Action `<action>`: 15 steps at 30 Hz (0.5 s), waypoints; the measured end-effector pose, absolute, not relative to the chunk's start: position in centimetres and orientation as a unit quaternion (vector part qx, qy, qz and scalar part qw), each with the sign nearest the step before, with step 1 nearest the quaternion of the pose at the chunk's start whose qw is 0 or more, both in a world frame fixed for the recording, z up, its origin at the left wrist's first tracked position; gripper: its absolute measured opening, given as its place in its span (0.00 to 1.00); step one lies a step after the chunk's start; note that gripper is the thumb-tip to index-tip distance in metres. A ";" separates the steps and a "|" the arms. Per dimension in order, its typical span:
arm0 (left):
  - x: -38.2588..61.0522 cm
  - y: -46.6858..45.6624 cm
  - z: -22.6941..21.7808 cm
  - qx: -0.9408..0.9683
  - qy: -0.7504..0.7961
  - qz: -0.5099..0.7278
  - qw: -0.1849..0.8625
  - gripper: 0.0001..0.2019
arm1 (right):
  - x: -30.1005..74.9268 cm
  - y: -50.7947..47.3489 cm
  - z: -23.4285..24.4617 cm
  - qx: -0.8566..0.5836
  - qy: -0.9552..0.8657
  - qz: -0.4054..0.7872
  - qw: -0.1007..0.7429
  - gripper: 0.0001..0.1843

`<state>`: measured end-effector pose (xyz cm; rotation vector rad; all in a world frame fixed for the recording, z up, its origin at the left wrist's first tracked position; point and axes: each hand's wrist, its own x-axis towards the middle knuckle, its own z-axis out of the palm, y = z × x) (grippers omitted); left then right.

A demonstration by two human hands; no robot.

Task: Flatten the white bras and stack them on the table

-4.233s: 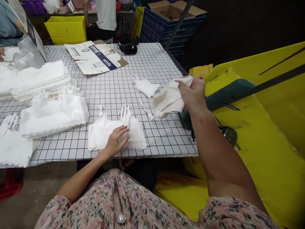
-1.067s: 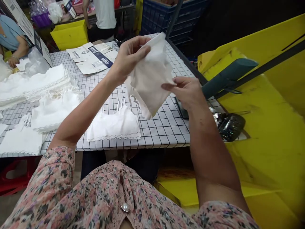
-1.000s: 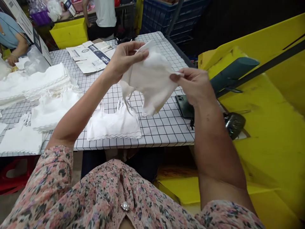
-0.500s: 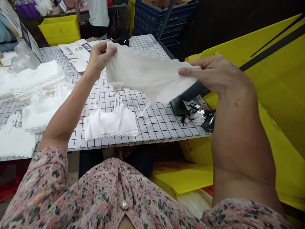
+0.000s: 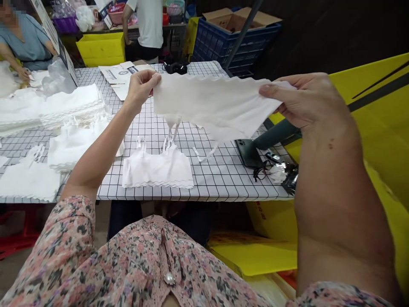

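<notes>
A white camisole crop top (image 5: 214,104) with a scalloped hem and thin straps is stretched flat in the air above the table. My left hand (image 5: 141,89) pinches its left end, and my right hand (image 5: 306,100) holds its right end. Its straps dangle down. Below it, a matching white top (image 5: 158,168) lies flat on the black-gridded white tablecloth (image 5: 217,183), close to the table's front edge. Stacks of white tops (image 5: 76,143) are piled to the left of my left forearm.
A black phone (image 5: 246,152) and dark glasses (image 5: 260,172) lie at the table's right. A flattened printed carton (image 5: 116,76) is at the back. A large yellow panel (image 5: 377,98) stands at right. A co-worker (image 5: 27,42) handles white cloth at far left, and another person (image 5: 143,25) stands behind.
My hands have pulled apart, opening the crumpled top into a flat stretched band. The right hand has moved up and to the right, and the view has shifted slightly.
</notes>
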<state>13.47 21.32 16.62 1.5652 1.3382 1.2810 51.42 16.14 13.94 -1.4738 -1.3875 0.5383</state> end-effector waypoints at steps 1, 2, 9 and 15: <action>13.6 21.1 16.7 0.602 0.512 0.497 0.359 0.16 | 51.1 16.0 14.1 -0.629 -0.561 0.208 0.496 0.24; 13.9 20.9 16.8 0.599 0.503 0.502 0.370 0.16 | 50.6 15.7 14.2 -0.646 -0.570 0.165 0.480 0.22; 21.3 18.8 13.9 0.611 0.392 0.474 0.498 0.11 | 41.9 14.2 11.3 -0.583 -0.666 0.254 0.389 0.27; 22.3 18.8 11.2 0.669 0.348 0.468 0.461 0.09 | 39.2 15.8 9.7 -0.542 -0.629 0.317 0.458 0.26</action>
